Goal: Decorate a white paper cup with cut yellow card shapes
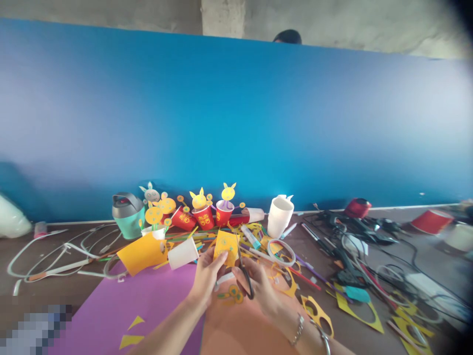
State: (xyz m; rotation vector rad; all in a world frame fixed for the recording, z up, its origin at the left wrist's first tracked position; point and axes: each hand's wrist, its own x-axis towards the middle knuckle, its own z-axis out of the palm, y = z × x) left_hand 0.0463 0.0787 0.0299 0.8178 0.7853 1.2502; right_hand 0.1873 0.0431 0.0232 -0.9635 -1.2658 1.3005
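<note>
My left hand [210,271] pinches a small yellow paper piece [226,244] with green marks drawn on it. Scissors [245,278] with dark handles are held in my right hand [258,283], their blades at the paper's right edge. Below the hands, small round yellow cutouts [233,295] lie on an orange sheet [229,330]. A purple sheet [162,296] is to the left, with yellow scraps [132,340] on it. A white paper cup [183,254] lies on its side left of my left hand.
Behind stand red cups [203,217] with yellow animal-face cutouts, white stacked cups [280,217] and a green container [129,219]. Cables and a black glue gun [347,266] lie right, near cut-out yellow scraps [318,315]. A blue partition [236,118] rises behind; a person's head [288,36] shows above it.
</note>
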